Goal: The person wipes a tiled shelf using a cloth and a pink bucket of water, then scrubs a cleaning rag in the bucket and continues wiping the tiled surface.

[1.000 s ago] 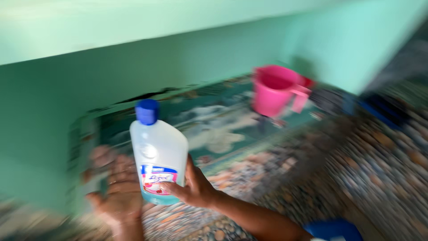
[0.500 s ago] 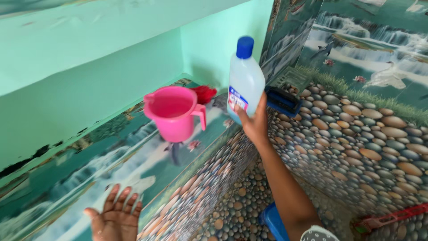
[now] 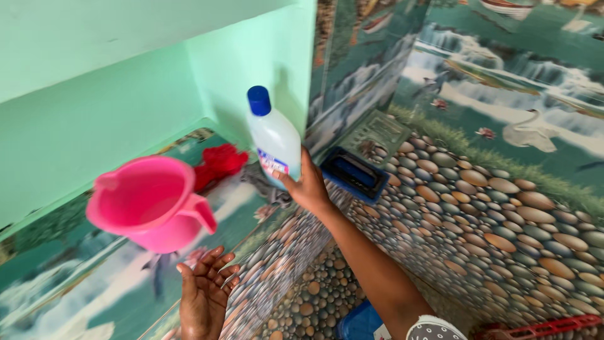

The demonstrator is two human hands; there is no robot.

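Note:
My right hand (image 3: pixel 308 186) grips the lower part of a clear plastic bottle (image 3: pixel 274 138) with a blue cap and a coloured label, held upright near the corner of a tiled ledge (image 3: pixel 94 296). My left hand (image 3: pixel 204 296) is open, palm up, fingers apart, at the ledge's front edge just below a pink plastic mug (image 3: pixel 151 204) that stands on the ledge. The hand holds nothing.
A red scrubber (image 3: pixel 220 162) and a grey cloth (image 3: pixel 267 186) lie in the ledge's corner behind the mug. A blue brush (image 3: pixel 353 175) rests on the pebble-patterned wall ledge to the right. A blue object (image 3: pixel 362 322) sits on the floor below. Green walls close the back.
My right hand has carried the bottle from near my left hand toward the ledge's far corner and lowered it. The view shifted right. My left hand stayed open at the ledge's edge.

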